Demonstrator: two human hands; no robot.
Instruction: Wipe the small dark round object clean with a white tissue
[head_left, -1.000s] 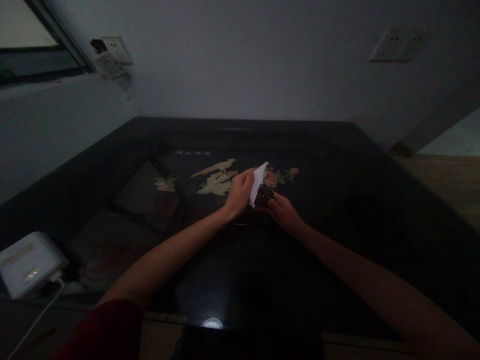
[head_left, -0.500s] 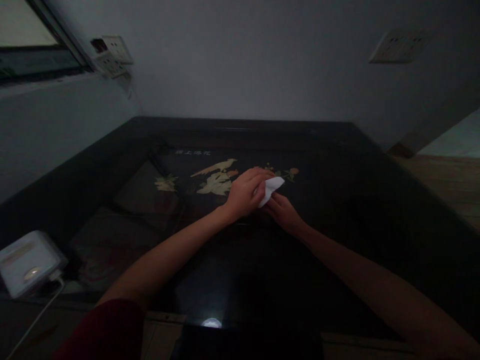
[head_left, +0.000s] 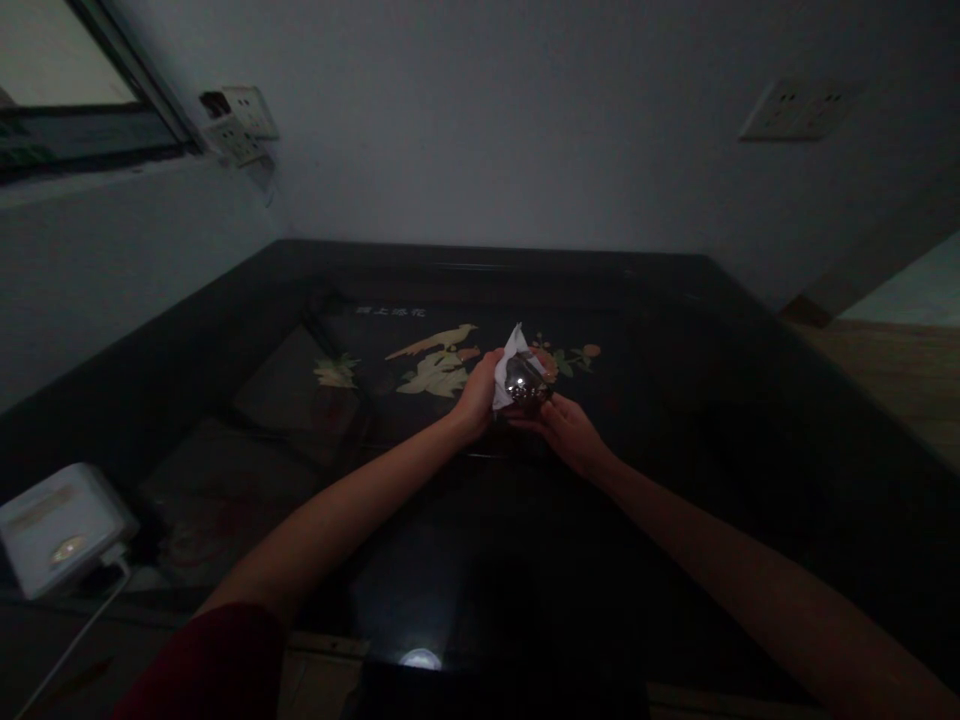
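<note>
Over the middle of the dark tabletop, my two hands are close together around a small, shiny, rounded metal object [head_left: 526,384]. Its curved face is toward me and catches light, with small specks along the lower part; its exact kind I cannot make out. My left hand [head_left: 477,398] is closed on a folded white tissue [head_left: 510,362], which wraps the left and far side of the metal object. From the lower right, my right hand [head_left: 571,430] grips the object's edge, its fingers partly reaching underneath.
The glossy black table [head_left: 480,540] bears a pale bird-and-flower picture [head_left: 435,372]. At the left edge sits a white box-shaped device [head_left: 64,530] with a white cable [head_left: 71,640]. Wall sockets [head_left: 799,110] are at the back right, more sockets [head_left: 244,122] at the left corner.
My left hand has turned and shifted slightly left, moving the tissue from over the metal object to its left side. The object's shiny rounded face now shows; my right hand stays nearly in place.
</note>
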